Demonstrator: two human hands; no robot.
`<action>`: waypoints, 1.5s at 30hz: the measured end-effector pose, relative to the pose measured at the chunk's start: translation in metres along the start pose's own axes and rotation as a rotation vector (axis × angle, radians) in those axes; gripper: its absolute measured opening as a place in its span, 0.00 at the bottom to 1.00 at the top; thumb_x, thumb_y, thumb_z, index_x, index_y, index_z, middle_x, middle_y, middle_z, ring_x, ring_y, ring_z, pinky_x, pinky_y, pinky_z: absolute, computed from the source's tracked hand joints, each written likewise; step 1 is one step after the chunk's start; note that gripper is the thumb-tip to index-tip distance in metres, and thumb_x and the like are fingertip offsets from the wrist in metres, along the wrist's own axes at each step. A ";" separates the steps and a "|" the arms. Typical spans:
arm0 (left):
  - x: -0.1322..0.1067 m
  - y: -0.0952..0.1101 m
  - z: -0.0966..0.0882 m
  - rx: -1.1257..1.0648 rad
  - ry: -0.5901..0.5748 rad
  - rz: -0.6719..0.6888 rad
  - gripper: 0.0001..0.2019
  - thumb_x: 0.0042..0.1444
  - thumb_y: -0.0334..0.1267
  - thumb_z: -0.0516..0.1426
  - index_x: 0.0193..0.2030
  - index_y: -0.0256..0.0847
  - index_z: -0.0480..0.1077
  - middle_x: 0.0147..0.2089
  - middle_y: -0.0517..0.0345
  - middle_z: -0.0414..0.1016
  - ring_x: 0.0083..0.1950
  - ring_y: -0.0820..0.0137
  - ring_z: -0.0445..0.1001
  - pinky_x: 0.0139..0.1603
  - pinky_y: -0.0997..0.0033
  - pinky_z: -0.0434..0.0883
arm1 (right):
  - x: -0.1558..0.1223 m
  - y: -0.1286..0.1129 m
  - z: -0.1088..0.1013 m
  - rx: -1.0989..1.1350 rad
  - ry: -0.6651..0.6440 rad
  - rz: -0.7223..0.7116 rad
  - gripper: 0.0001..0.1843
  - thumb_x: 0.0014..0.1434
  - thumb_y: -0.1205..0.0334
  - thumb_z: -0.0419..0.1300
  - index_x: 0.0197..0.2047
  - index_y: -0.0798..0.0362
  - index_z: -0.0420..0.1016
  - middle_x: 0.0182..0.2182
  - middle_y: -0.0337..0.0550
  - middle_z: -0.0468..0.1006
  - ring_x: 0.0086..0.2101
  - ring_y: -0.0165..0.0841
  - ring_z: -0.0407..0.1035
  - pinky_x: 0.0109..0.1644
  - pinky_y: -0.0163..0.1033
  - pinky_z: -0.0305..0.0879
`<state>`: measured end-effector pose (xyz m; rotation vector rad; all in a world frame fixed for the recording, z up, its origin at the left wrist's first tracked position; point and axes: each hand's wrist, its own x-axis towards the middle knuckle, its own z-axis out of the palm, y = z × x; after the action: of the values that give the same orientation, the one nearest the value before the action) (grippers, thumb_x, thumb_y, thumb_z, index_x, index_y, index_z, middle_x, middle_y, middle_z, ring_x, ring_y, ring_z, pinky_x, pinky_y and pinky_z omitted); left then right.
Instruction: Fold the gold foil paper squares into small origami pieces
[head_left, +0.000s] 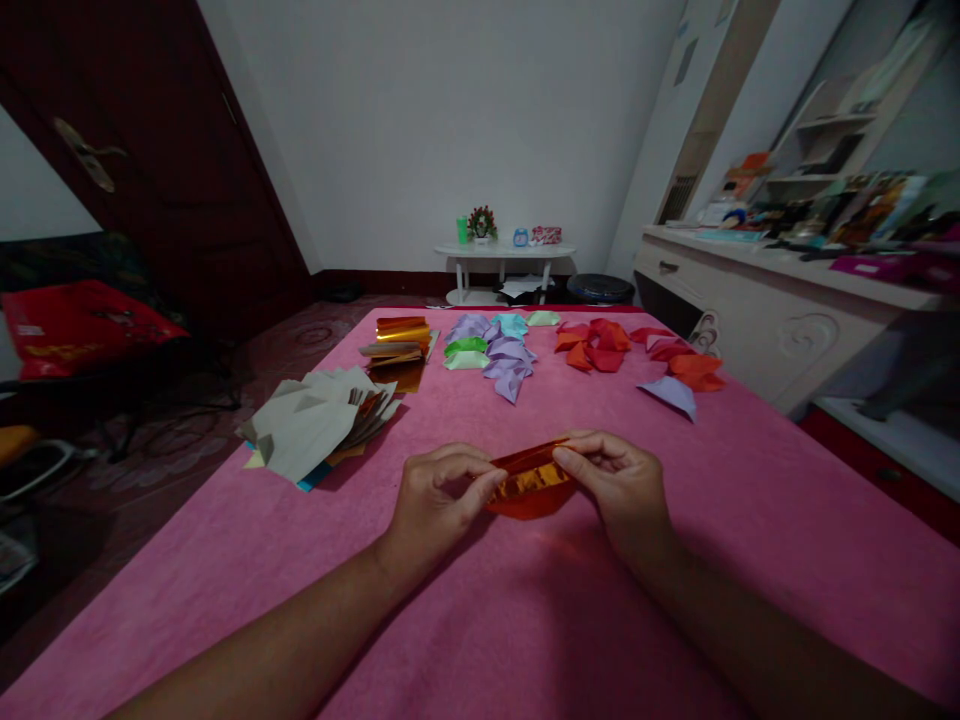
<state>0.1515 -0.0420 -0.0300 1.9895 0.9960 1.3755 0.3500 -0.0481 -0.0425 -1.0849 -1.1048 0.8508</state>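
Both of my hands grip a folded piece of shiny orange foil paper (529, 482) just above the pink tablecloth (750, 520). My left hand (435, 500) pinches its left end with curled fingers. My right hand (619, 485) pinches the right end, thumb on top. The paper is folded into a long narrow boat-like shape and reflects orange light onto the cloth beneath it.
A fanned pile of unfolded paper sheets (319, 425) lies at the left. Farther back lie folded gold pieces (399, 345), lilac and green pieces (495, 355) and red-orange pieces (637, 355). A cream dresser (780, 310) stands to the right, a small white table (504, 262) against the far wall.
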 end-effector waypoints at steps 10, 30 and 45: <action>-0.001 -0.004 0.001 -0.015 -0.001 0.011 0.05 0.52 0.30 0.60 0.27 0.37 0.77 0.28 0.55 0.78 0.29 0.73 0.75 0.31 0.77 0.71 | 0.004 0.009 -0.004 0.163 0.023 0.108 0.11 0.40 0.60 0.73 0.25 0.54 0.76 0.26 0.39 0.77 0.27 0.28 0.70 0.32 0.33 0.68; 0.002 -0.008 -0.002 -0.136 0.069 -0.201 0.06 0.50 0.31 0.60 0.24 0.36 0.75 0.26 0.55 0.76 0.29 0.72 0.73 0.31 0.76 0.70 | 0.008 0.013 -0.007 0.223 0.044 0.157 0.12 0.40 0.60 0.73 0.26 0.55 0.77 0.25 0.39 0.78 0.27 0.28 0.71 0.35 0.33 0.68; 0.000 -0.008 0.002 -0.169 0.074 -0.217 0.10 0.49 0.31 0.60 0.19 0.36 0.71 0.26 0.55 0.76 0.28 0.73 0.73 0.31 0.77 0.70 | 0.006 0.008 -0.002 0.188 0.098 0.150 0.13 0.38 0.60 0.74 0.24 0.56 0.76 0.23 0.40 0.78 0.26 0.29 0.70 0.34 0.35 0.68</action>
<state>0.1516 -0.0372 -0.0368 1.6669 1.0564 1.3726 0.3535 -0.0405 -0.0483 -1.0493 -0.8515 0.9884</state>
